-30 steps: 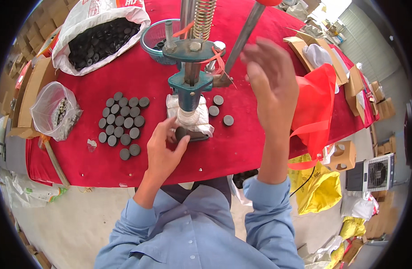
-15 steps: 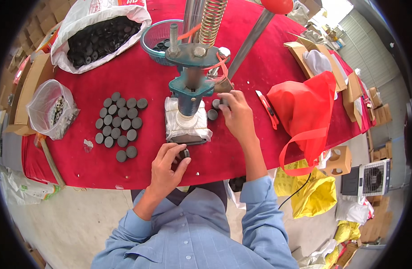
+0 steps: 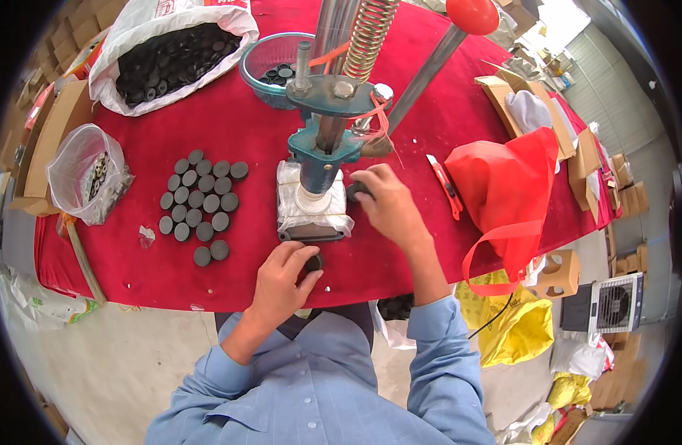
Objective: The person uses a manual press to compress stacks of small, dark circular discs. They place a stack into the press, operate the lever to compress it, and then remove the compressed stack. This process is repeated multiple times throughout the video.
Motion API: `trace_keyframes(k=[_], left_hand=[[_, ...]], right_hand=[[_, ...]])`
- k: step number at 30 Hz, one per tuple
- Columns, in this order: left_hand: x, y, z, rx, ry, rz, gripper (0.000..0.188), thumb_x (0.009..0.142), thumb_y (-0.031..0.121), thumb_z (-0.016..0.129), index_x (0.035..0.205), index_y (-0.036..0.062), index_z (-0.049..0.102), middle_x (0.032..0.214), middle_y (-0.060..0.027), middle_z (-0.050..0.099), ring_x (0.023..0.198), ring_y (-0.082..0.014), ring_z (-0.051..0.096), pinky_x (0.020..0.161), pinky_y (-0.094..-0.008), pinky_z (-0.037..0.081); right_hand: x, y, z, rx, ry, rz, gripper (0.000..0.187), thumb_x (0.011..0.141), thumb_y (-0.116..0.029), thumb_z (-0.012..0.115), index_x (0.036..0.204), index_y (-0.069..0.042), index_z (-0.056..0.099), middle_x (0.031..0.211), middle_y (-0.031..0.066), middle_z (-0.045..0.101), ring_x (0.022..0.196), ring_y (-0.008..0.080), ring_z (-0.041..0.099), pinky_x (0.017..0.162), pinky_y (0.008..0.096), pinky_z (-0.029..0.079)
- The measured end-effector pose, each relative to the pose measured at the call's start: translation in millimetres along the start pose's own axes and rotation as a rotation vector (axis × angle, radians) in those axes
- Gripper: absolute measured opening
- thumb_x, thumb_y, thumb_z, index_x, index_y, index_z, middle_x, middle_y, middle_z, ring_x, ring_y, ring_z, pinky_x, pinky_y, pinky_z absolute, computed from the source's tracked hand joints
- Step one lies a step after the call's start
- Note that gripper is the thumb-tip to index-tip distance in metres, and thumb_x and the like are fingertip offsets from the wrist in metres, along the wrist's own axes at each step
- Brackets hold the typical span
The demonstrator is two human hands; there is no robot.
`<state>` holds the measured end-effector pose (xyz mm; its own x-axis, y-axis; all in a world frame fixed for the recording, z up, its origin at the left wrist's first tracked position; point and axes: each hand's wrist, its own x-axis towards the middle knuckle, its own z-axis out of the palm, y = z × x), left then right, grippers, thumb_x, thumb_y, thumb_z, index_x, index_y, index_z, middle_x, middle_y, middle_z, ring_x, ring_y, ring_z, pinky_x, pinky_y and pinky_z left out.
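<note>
My left hand (image 3: 282, 280) is at the near edge of the red-covered table, pinching a round black cap (image 3: 314, 262) between thumb and fingers. Just right of the press base, my right hand (image 3: 393, 206) has its thumb and fingers closed around a dark disc-shaped cap (image 3: 355, 191); the fingers partly hide it. Between and beyond my hands stands a green hand press (image 3: 325, 143), its ram down over a white plastic-wrapped pad (image 3: 289, 199). Several dark grey round caps (image 3: 195, 199) lie loosely in rows to the left.
A white sack (image 3: 104, 81) of black caps and a blue basket (image 3: 256, 85) stand at the back. At left are a clear tub (image 3: 67, 178) and a hammer (image 3: 85, 263). A red box cutter (image 3: 446, 189) and red bag (image 3: 504, 185) lie right, under the press lever's (image 3: 422, 74) side.
My right hand has come slightly nearer, from the small group of caps beside the press, with its fingers closing round one. The left hand keeps its cap, shifted slightly right. The view shifted a little.
</note>
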<state>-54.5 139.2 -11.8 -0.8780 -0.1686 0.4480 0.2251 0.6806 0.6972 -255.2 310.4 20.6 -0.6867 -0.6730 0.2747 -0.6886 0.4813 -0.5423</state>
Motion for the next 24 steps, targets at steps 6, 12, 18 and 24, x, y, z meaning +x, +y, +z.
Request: trace_keyframes(k=[6,12,18,24], left_hand=[[-1,1,-3,-0.144,0.011,-0.092,0.041,0.075,0.000,0.085,0.111,0.0032,0.067,0.104,-0.0117,0.068,0.079,-0.0217,0.069,0.068,-0.0334,0.057],[-4,-4,-1,-0.158,0.019,-0.118,0.043,0.075,-0.001,0.085,0.113,0.0014,0.065,0.103,-0.0115,0.068,0.078,-0.0205,0.068,0.065,-0.0317,0.055],[-4,-2,-1,-0.220,-0.067,-0.134,0.051,0.074,0.000,0.086,0.121,0.0038,0.066,0.108,-0.0088,0.070,0.082,-0.0172,0.067,0.070,-0.0296,0.053],[1,3,-2,-0.220,-0.201,-0.105,0.065,0.077,0.000,0.084,0.138,0.0027,0.060,0.122,-0.0141,0.063,0.088,-0.0262,0.070,0.075,-0.0388,0.058]], right_hand=[[-2,1,28,-0.143,-0.024,-0.011,0.038,0.090,-0.006,0.071,0.125,-0.001,0.058,0.119,0.0207,0.059,0.107,0.0430,0.065,0.090,0.0493,0.056],[-51,-34,15,0.276,-0.010,0.103,0.044,0.093,-0.002,0.068,0.134,0.000,0.052,0.123,0.0226,0.059,0.115,0.0437,0.062,0.097,0.0464,0.051],[-88,-68,21,0.444,-0.163,0.233,0.058,0.093,-0.003,0.070,0.144,0.001,0.042,0.121,0.0243,0.061,0.117,0.0432,0.063,0.096,0.0462,0.051],[-88,-65,27,0.430,-0.025,0.162,0.055,0.091,-0.007,0.074,0.138,0.002,0.048,0.122,0.0236,0.062,0.113,0.0421,0.065,0.092,0.0458,0.054]])
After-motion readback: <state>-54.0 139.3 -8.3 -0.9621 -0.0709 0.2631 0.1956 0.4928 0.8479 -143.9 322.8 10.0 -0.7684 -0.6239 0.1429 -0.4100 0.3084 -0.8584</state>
